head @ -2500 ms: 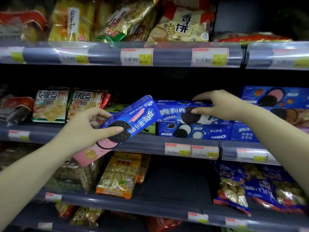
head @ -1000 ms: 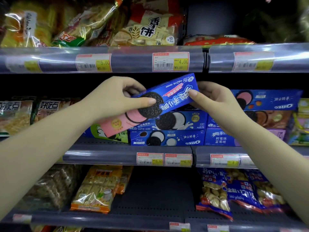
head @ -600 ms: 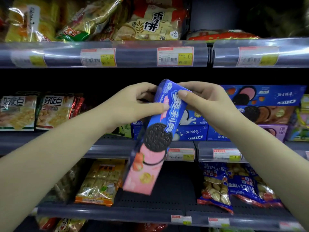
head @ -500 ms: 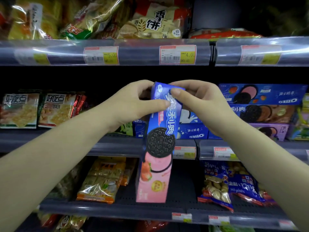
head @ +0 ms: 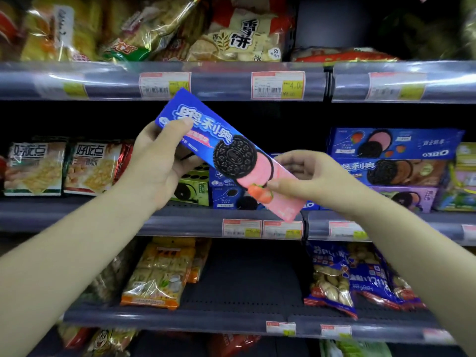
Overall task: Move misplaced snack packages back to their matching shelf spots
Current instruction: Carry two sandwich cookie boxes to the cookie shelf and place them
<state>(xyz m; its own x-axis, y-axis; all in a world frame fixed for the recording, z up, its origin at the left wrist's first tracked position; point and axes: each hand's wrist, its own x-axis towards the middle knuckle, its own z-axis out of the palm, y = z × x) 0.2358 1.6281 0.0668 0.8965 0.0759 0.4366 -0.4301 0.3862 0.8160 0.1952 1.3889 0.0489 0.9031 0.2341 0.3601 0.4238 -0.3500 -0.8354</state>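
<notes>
A long blue and pink strawberry Oreo box [head: 226, 153] is held slantwise in front of the middle shelf, blue end up left, pink end down right. My left hand [head: 162, 161] grips its blue upper end, thumb on the front face. My right hand [head: 309, 176] pinches the pink lower end between thumb and fingers. On the right of the middle shelf lies a stack of Oreo boxes, topped by a matching strawberry box [head: 394, 143]. More blue Oreo boxes [head: 226, 194] sit behind the held box.
The middle shelf rail [head: 195, 222] carries price tags. Cracker bags [head: 92, 166] stand at its left and a green box [head: 193, 189] beside the Oreos. The upper shelf holds biscuit bags [head: 239, 39]. Below are yellow packs [head: 159, 274] and blue nut bags [head: 332, 279].
The box hung upright from its blue end half a second ago; it now slants with the pink end to the right. My right hand slid from the top to the pink end.
</notes>
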